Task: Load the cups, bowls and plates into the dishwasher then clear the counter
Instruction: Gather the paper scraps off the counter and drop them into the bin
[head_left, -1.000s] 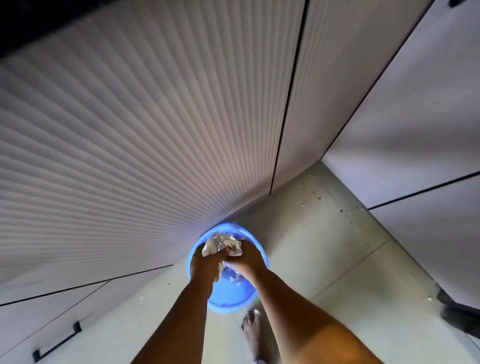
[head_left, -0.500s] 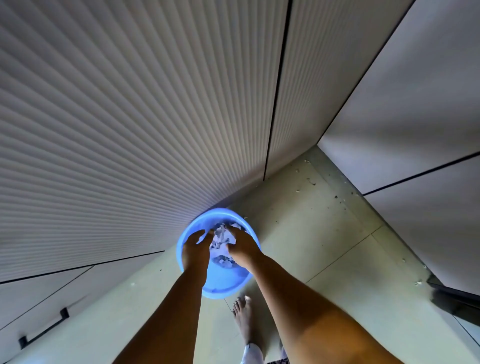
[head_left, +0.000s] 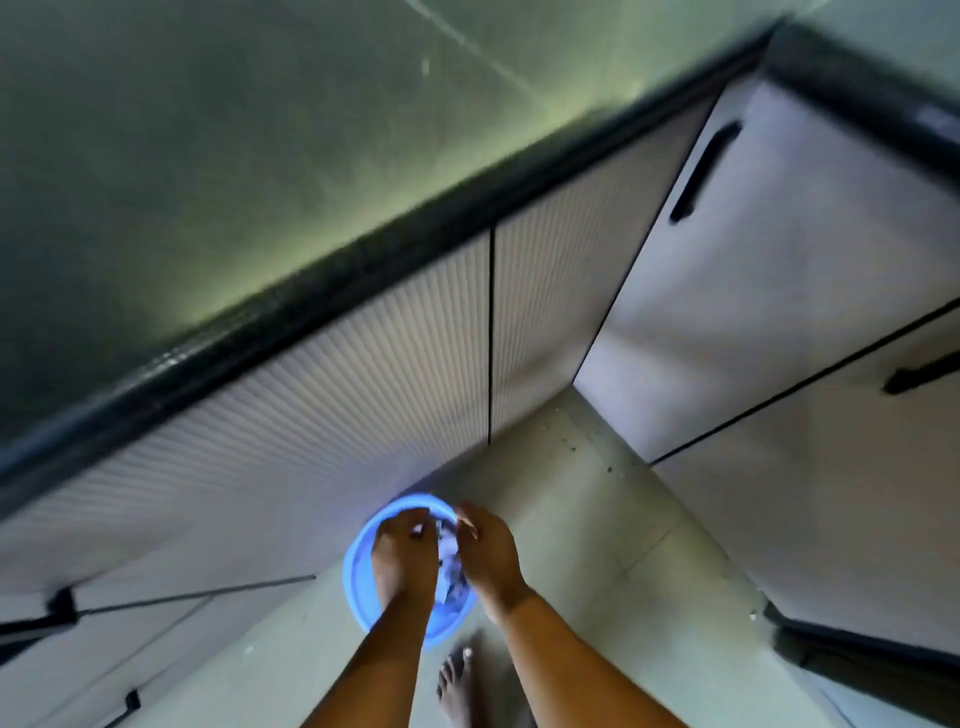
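Observation:
A round blue bin (head_left: 357, 574) stands on the floor against the ribbed cabinet front. Crumpled white paper (head_left: 450, 578) lies inside it, seen between my wrists. My left hand (head_left: 402, 553) hovers over the bin's left half with its fingers bent loosely downward and nothing plainly in them. My right hand (head_left: 485, 551) is just to the right over the rim, fingers relaxed and apart, holding nothing. No cups, bowls, plates or dishwasher are in sight. The picture is blurred by motion.
A dark countertop edge (head_left: 363, 260) runs diagonally above the ribbed cabinet doors (head_left: 389, 374). Smooth cabinet fronts with black handles (head_left: 701, 171) form a corner on the right. My bare foot (head_left: 457, 686) stands on the pale tiled floor (head_left: 623, 597) just behind the bin.
Both hands have let go of the crumpled paper, which now lies in the bin, and have drawn slightly apart. The view has tilted up, bringing the countertop into sight.

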